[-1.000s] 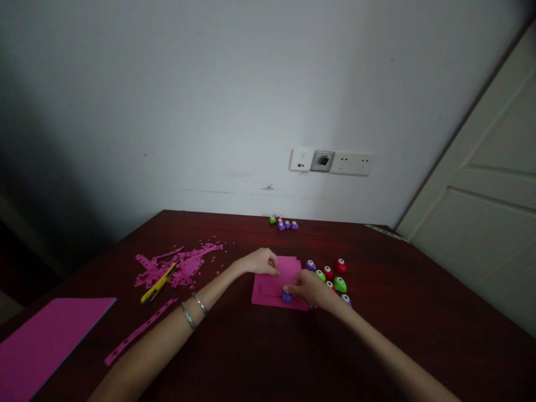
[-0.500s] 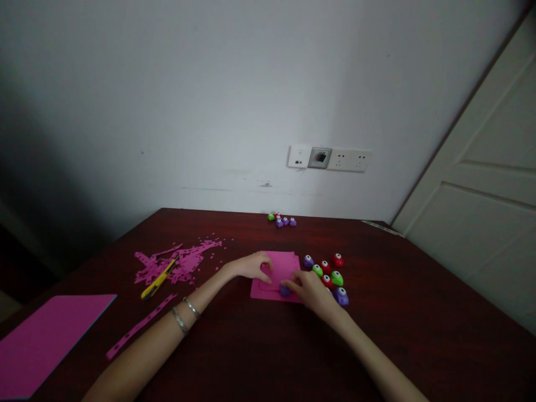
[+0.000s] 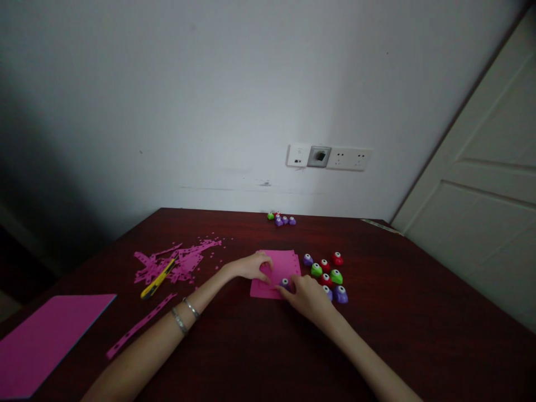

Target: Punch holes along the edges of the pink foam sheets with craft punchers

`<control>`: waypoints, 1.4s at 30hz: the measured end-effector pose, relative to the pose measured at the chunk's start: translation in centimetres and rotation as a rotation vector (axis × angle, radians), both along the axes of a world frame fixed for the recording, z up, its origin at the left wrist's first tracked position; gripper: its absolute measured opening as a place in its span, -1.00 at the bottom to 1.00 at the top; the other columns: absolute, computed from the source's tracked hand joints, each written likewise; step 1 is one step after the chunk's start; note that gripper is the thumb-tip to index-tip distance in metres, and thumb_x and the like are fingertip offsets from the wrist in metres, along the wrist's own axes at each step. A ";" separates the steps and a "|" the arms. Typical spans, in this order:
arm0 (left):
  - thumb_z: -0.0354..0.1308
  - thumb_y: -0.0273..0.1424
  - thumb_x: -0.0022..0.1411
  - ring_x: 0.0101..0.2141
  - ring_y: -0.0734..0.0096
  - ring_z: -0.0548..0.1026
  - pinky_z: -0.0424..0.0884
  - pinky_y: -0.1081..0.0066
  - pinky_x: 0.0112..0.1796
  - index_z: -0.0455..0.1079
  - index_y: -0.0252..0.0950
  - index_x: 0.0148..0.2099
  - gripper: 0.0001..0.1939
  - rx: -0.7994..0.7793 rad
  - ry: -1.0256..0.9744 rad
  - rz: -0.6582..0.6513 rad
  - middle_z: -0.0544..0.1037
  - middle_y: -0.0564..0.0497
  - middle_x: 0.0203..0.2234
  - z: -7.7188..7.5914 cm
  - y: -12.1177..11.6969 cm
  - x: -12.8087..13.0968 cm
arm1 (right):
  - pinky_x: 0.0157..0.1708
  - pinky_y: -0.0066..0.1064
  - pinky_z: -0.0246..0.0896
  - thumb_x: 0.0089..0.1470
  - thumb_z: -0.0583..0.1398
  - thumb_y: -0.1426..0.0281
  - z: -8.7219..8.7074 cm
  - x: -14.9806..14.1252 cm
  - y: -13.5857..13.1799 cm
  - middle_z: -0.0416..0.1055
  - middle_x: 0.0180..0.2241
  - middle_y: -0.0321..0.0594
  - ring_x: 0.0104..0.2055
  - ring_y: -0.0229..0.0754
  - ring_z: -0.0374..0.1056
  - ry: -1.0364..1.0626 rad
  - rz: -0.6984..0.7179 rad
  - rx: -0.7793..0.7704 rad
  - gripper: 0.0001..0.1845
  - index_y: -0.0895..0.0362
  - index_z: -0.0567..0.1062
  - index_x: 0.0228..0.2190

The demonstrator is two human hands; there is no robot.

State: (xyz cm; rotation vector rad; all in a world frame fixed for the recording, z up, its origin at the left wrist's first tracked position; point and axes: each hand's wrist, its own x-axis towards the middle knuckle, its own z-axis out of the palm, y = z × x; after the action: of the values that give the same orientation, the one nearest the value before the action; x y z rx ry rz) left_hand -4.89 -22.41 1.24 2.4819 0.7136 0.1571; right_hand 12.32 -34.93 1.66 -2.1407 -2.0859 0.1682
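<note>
Many scraps (image 3: 189, 267) lie cut; the pink sheets (image 3: 285, 262) appear unfinished, left hand (image 3: 253, 266) open, right hand (image 3: 309, 295) gripping a purple punch (image 3: 285, 283).

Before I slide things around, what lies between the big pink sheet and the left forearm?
A narrow pink strip with holes lies there on the table, seen in the head view.

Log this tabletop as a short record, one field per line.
Left hand: at the pink sheets, thumb and fingers apart
Right hand: touching a purple eye-topped piece on those sheets
Right of sheets: loose red, green and purple pieces
Left of sheets: yellow cutter, partly over pink scraps
Far left: large pink sheet
Near wall: another group of pieces
</note>
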 end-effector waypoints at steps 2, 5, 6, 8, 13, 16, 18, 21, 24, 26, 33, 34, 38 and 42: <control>0.27 -0.30 -0.07 -0.20 0.31 0.32 0.23 0.40 -0.17 0.38 -0.31 -0.15 -0.61 -0.008 0.005 0.010 0.36 -0.04 -0.23 0.1 -0.1 0.0 | -0.45 -0.38 0.13 0.04 0.02 0.01 0.0 -0.1 -0.1 0.45 -0.42 -0.04 -0.37 -0.03 0.41 -0.004 -0.004 -0.009 -0.51 0.16 0.48 -0.43; 0.28 -0.29 -0.08 -0.20 0.30 0.31 0.24 0.40 -0.17 0.37 -0.30 -0.14 -0.59 -0.003 0.006 0.010 0.36 -0.03 -0.25 0.1 -0.1 0.0 | -0.44 -0.37 0.15 0.05 0.01 0.05 -0.1 -0.2 -0.1 0.46 -0.41 -0.04 -0.36 -0.02 0.42 0.003 0.011 -0.002 -0.54 0.16 0.48 -0.42; 0.28 -0.29 -0.08 -0.18 0.30 0.31 0.24 0.39 -0.16 0.37 -0.30 -0.13 -0.58 0.004 0.000 0.006 0.35 -0.03 -0.24 0.1 -0.1 0.0 | -0.43 -0.37 0.15 0.06 0.01 0.07 -0.2 -0.2 -0.1 0.47 -0.41 -0.04 -0.35 -0.02 0.42 0.007 0.019 -0.003 -0.55 0.16 0.48 -0.42; 0.27 -0.29 -0.07 -0.14 0.28 0.29 0.24 0.38 -0.12 0.37 -0.28 -0.11 -0.57 0.028 -0.023 0.003 0.35 -0.03 -0.22 0.0 -0.1 0.0 | -0.42 -0.37 0.16 0.07 0.01 0.11 -0.3 -0.2 0.0 0.47 -0.40 -0.03 -0.35 -0.03 0.42 0.013 0.025 -0.008 -0.58 0.16 0.48 -0.42; 0.23 -0.17 -0.02 0.03 0.22 0.21 0.10 0.28 0.05 0.31 -0.24 0.00 -0.47 0.088 -0.050 -0.046 0.32 -0.08 -0.04 -0.3 -0.3 0.3 | -0.41 -0.35 0.16 0.09 -0.01 0.18 -0.5 -0.3 0.1 0.48 -0.39 0.00 -0.34 -0.01 0.43 0.008 0.005 0.015 -0.61 0.18 0.48 -0.40; 0.20 -0.06 -0.03 0.12 0.16 0.11 -0.04 0.21 0.12 0.21 -0.25 0.12 -0.30 0.106 0.006 -0.067 0.23 -0.14 0.09 -0.9 -0.1 0.3 | -0.40 -0.35 0.16 0.08 0.00 0.18 -0.4 -0.2 0.1 0.48 -0.39 0.00 -0.34 -0.01 0.43 0.011 0.009 0.018 -0.61 0.18 0.48 -0.38; 0.17 0.00 -0.03 0.16 0.14 0.05 -0.08 0.19 0.14 0.16 -0.24 0.16 -0.25 0.108 0.036 -0.073 0.17 -0.14 0.14 -1.4 0.2 0.2 | -0.40 -0.38 0.15 0.07 0.02 0.19 -0.3 -0.2 0.1 0.48 -0.39 -0.02 -0.34 -0.04 0.43 0.022 0.028 0.009 -0.63 0.18 0.49 -0.39; 0.13 0.04 -0.02 0.19 0.13 0.00 -0.10 0.18 0.15 0.12 -0.21 0.19 -0.22 0.092 0.062 -0.078 0.10 -0.13 0.18 -2.0 0.7 0.1 | -0.44 -0.42 0.11 0.04 0.05 0.21 -0.1 -0.3 -0.2 0.48 -0.43 -0.07 -0.37 -0.08 0.42 0.049 0.079 -0.003 -0.67 0.17 0.48 -0.44; 0.12 0.05 -0.02 0.20 0.13 -0.04 -0.14 0.16 0.16 0.11 -0.19 0.19 -0.22 0.078 0.070 -0.072 0.07 -0.12 0.20 -2.0 0.7 0.0 | -0.50 -0.46 0.04 0.02 0.07 0.22 0.3 -0.4 -0.5 0.47 -0.50 -0.14 -0.44 -0.16 0.39 0.110 0.149 0.001 -0.70 0.15 0.47 -0.51; 0.12 0.05 -0.01 0.20 0.13 -0.05 -0.15 0.15 0.16 0.12 -0.19 0.19 -0.22 0.072 0.070 -0.069 0.06 -0.12 0.20 -1.8 0.6 0.0 | -0.55 -0.48 -0.02 0.01 0.08 0.22 0.7 -0.3 -0.6 0.44 -0.54 -0.19 -0.51 -0.22 0.34 0.172 0.192 0.011 -0.70 0.14 0.46 -0.54; 0.13 0.04 -0.02 0.20 0.12 -0.03 -0.09 0.20 0.15 0.11 -0.25 0.20 -0.20 0.054 0.077 -0.054 0.06 -0.16 0.21 -1.1 0.0 0.0 | -0.50 -0.50 0.01 0.08 -0.02 0.10 3.8 4.8 2.6 0.45 -0.53 -0.18 -0.47 -0.24 0.33 0.129 -0.024 0.127 -0.54 0.16 0.47 -0.52; 0.13 0.03 -0.01 0.20 0.13 -0.03 -0.09 0.20 0.15 0.11 -0.24 0.20 -0.21 0.048 0.070 -0.061 0.06 -0.14 0.21 -1.1 0.1 0.0 | -0.47 -0.49 0.03 0.10 -0.04 0.10 4.2 6.0 3.5 0.47 -0.49 -0.14 -0.43 -0.21 0.35 0.109 -0.061 0.114 -0.52 0.18 0.48 -0.49; 0.12 0.03 0.00 0.20 0.17 -0.02 -0.08 0.23 0.15 0.10 -0.17 0.20 -0.23 0.010 0.042 -0.073 0.10 -0.06 0.20 -1.2 0.3 -0.2 | -0.41 -0.43 0.08 0.09 -0.01 0.16 4.2 9.4 6.8 0.48 -0.41 0.05 -0.32 -0.07 0.40 0.039 -0.179 0.039 -0.53 0.27 0.52 -0.43; 0.13 0.03 -0.01 0.21 0.16 -0.03 -0.09 0.23 0.15 0.12 -0.17 0.19 -0.24 -0.017 0.035 -0.060 0.10 -0.06 0.20 -1.2 0.3 -0.3 | -0.33 -0.38 0.15 0.07 0.05 0.22 3.1 10.4 9.3 0.45 -0.25 0.14 -0.19 0.01 0.39 -0.007 -0.258 -0.049 -0.58 0.31 0.50 -0.29</control>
State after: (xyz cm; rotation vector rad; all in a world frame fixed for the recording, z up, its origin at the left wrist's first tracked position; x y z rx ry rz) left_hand -5.15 -22.13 0.03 2.4923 0.6514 0.0857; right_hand 22.75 -25.66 4.75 -2.4153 -1.8032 0.1830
